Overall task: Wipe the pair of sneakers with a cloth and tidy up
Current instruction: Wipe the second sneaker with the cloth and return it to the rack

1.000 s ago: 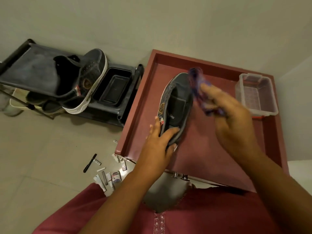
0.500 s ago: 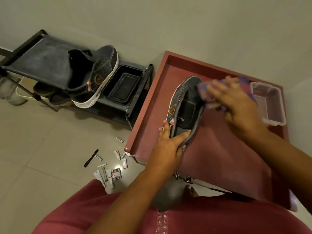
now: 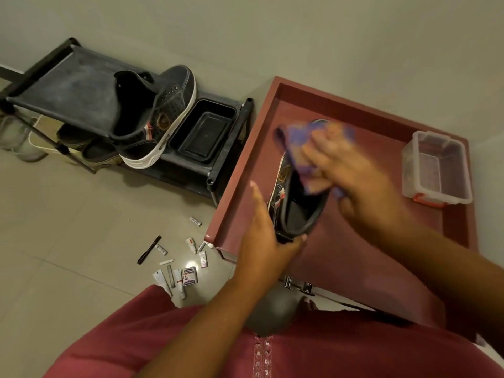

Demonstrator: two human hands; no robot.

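Note:
One dark grey sneaker (image 3: 297,211) lies on the red tray table (image 3: 245,192). My left hand (image 3: 266,241) grips its heel end. My right hand (image 3: 346,170) presses a purple cloth (image 3: 297,148) onto the sneaker's front, hiding the toe; the hand and cloth are motion-blurred. The other sneaker (image 3: 161,115), dark with a white sole, stands tipped on the black shoe rack (image 3: 68,88) to the left.
A clear plastic box (image 3: 436,170) with red clips sits at the table's far right. A black tub (image 3: 203,132) rests on the rack beside the second sneaker. More shoes sit under the rack. Small tubes, a pen and packets (image 3: 177,268) lie scattered on the tiled floor.
My right hand with the cloth has moved from beside the shoe onto its front part, sweeping left. My left hand keeps its hold on the heel.

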